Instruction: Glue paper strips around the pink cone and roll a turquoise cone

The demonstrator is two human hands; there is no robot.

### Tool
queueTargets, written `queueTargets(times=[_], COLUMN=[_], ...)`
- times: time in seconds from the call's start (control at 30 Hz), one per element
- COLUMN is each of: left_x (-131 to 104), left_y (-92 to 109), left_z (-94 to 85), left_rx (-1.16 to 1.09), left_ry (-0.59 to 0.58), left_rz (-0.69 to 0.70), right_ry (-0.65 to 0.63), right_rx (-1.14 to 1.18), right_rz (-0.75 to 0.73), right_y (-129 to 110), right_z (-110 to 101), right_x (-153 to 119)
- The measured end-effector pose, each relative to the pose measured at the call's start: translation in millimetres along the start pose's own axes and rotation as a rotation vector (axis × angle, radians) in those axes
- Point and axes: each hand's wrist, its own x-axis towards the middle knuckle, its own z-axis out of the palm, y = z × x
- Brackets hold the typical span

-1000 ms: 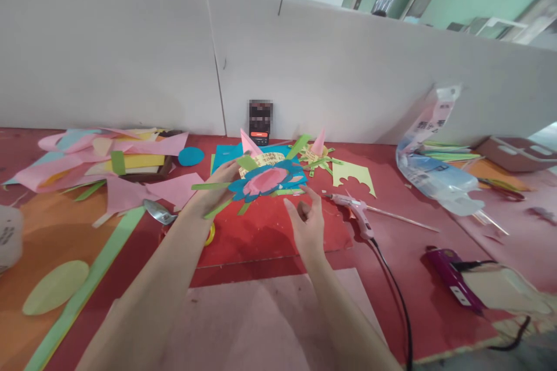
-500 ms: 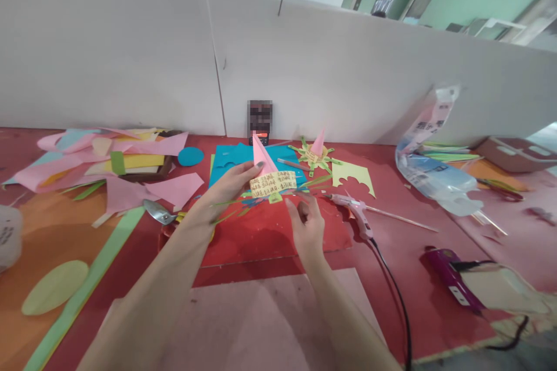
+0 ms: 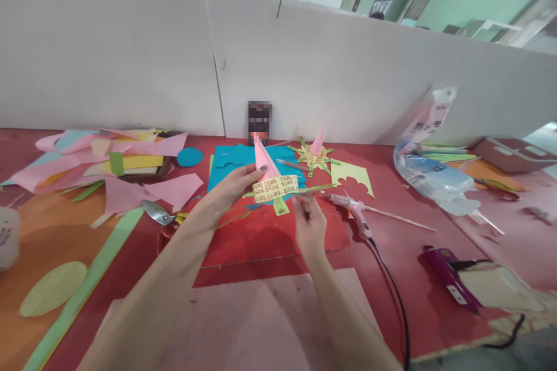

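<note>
My left hand (image 3: 243, 182) is closed on a pink paper cone (image 3: 266, 165), tilted with its tip up. Around the cone's base runs a yellow paper piece covered in handwriting (image 3: 274, 188), and a green paper tab (image 3: 281, 206) hangs below it. My right hand (image 3: 310, 223) is at the yellow piece's right edge, thumb and finger pinched together. What lies between those fingertips is too small to make out. Thin green strips (image 3: 317, 188) stick out just above them. Farther back stands a similar pink cone (image 3: 318, 145) on a yellow base with green legs.
Blue paper (image 3: 226, 165) and a red sheet (image 3: 278, 237) lie under my hands. To the right is a pink glue gun (image 3: 359, 214) with a black cord. Scissors (image 3: 160, 214) and pink paper scraps (image 3: 126, 194) lie left. A purple power strip (image 3: 452, 281) sits right.
The cone and yellow piece have tilted and shifted slightly right, showing more of the green tab. My right hand's fingers have closed at the yellow piece's edge.
</note>
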Motion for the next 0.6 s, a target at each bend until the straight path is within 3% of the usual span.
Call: queueTargets(times=[0.27, 0.47, 0.6], left_x=[-0.4, 1.7, 1.6], left_y=[0.4, -5.6, -4.8], left_z=[-4.5, -15.1, -15.1], left_rx=[-0.020, -0.061, -0.064], left_ry=[-0.001, 0.011, -0.007], left_rz=[0.043, 0.064, 0.068], right_ry=[0.039, 0.135, 0.132], right_rx=[-0.001, 0.111, 0.226], right_rz=[0.033, -0.011, -0.003], right_y=[0.0, 3.9, 0.6], right_z=[-3.4, -6.1, -5.9], right_x=[2.0, 8.1, 9.0])
